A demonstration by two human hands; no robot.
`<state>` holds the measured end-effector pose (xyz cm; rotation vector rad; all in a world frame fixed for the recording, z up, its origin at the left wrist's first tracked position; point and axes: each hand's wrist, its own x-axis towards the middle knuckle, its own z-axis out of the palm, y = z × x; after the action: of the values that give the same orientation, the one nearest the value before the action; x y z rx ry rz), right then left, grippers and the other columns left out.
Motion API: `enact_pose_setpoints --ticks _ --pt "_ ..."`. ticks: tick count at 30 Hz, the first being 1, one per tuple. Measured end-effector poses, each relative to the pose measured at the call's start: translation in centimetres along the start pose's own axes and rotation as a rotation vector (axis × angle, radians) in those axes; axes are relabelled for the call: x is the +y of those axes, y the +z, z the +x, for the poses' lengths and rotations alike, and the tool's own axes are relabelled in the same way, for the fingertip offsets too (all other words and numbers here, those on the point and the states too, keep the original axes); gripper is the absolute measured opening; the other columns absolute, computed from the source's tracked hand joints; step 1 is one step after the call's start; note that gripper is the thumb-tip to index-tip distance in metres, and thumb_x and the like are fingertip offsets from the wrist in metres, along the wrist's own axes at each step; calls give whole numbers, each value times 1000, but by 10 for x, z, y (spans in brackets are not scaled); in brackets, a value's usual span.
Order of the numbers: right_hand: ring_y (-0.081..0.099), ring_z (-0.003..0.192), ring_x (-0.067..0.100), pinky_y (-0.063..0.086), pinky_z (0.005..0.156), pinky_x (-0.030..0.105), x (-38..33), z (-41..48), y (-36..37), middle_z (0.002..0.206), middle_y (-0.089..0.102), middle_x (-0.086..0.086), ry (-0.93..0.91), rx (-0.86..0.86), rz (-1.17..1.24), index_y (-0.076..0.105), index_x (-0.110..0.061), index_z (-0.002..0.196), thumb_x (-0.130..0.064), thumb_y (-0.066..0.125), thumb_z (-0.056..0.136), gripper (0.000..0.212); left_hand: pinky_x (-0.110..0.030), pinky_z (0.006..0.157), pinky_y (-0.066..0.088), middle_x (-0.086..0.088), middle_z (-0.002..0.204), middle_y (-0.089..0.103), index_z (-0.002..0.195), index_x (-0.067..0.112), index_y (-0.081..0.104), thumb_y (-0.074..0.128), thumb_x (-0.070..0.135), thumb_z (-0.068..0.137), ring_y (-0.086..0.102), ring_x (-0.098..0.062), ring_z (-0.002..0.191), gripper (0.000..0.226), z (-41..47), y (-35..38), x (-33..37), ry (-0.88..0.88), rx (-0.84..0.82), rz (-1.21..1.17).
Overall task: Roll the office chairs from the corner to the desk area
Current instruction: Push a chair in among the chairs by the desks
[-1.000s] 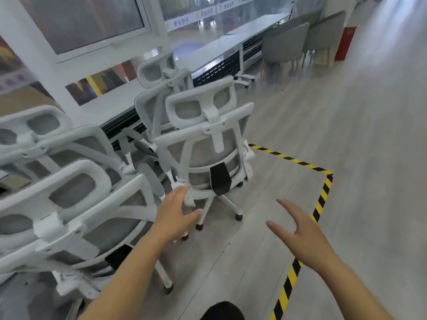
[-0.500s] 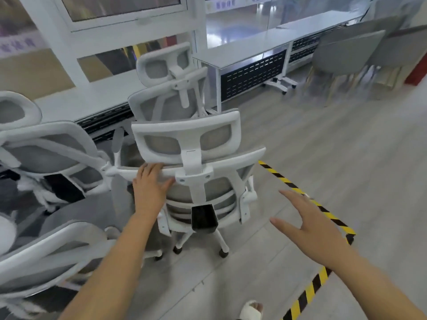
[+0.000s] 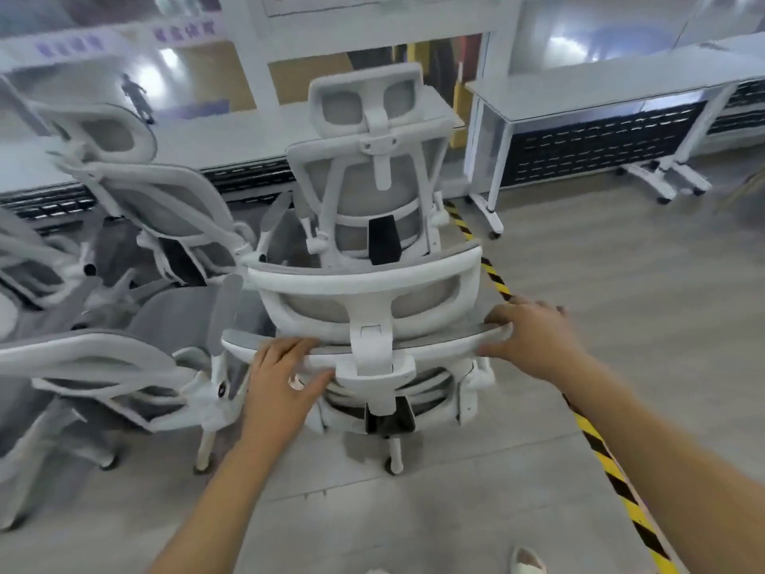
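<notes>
office chair, white frame with grey mesh point(image 3: 372, 325): centre of the frame, back turned to the person, standing on its castors on the grey floor point(image 3: 621, 325). the top rail of its backrest runs left to right across the picture, directly ahead of both hands, and each hand sits at one end of it.

left hand point(image 3: 285, 374): centre left of the frame, fingers curled over the left end of the rail, thumb underneath; gripping it.

right hand point(image 3: 530, 333): centre right, fingers spread wide and laid on the right end of the rail; touching, grip looks loose, and motion blur leaves it unclear how firmly it holds.

second office chair point(image 3: 372, 167): upper centre, just beyond the first, same facing.

other chairs point(image 3: 124, 209): left half, crowded together.

white desk point(image 3: 600, 89): upper right, the likely destination side.

yellow-black floor tape point(image 3: 600, 453): runs from centre to lower right, just beside the held chair.
</notes>
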<state>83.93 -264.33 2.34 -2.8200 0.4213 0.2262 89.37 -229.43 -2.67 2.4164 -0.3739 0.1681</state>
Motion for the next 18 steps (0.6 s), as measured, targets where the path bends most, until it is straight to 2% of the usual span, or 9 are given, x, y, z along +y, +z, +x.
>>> enact_pose_setpoints --ticks 3,5,7,10,12,15,18 --pt "39 111 25 39 90 36 44 -7 4 99 47 -12 -152 34 56 58 -40 105 -62 62 77 36 -35 105 38 19 117 55 113 22 70 82 41 74 42 -13 123 45 -33 17 37 -104 60 -30" --pt "39 108 21 41 87 34 72 -14 7 100 49 -11 -236 55 80 61 -33 108 -64 63 77 45 -21 105 33 29 117 51 111 24 70 79 41 71 41 -2 121 44 -56 26 62 -155 78 -26" --pt "41 103 15 42 86 32 98 -23 8 101 48 -10 -305 30 139 63 -28 108 -66 63 76 49 -9 102 28 35 115 52 110 31 70 74 50 69 39 7 120 45 -77 32 85 -187 82 -20" --pt "40 95 10 41 79 27 134 -45 7 96 45 -13 -370 12 244 64 -28 97 -68 64 72 47 -9 102 27 38 118 50 106 53 65 74 62 70 39 7 124 38 -111 41 117 -210 56 -18" --pt "42 88 10 41 75 27 154 -67 9 91 41 -17 -396 16 289 64 -30 94 -68 65 70 45 -12 104 27 38 119 51 106 64 60 68 62 68 39 5 127 39 -136 44 135 -239 49 -39" --pt "48 84 13 47 76 34 175 -97 11 89 42 -17 -416 -1 340 65 -29 94 -67 65 69 45 -27 107 32 29 120 56 110 47 67 69 61 68 42 -5 130 45 -166 48 154 -274 62 -39" --pt "51 87 13 47 77 33 190 -124 12 91 45 -17 -415 14 371 64 -32 95 -67 66 69 44 -27 107 32 24 124 56 115 35 69 69 60 69 41 -6 131 52 -194 53 169 -264 65 -34"
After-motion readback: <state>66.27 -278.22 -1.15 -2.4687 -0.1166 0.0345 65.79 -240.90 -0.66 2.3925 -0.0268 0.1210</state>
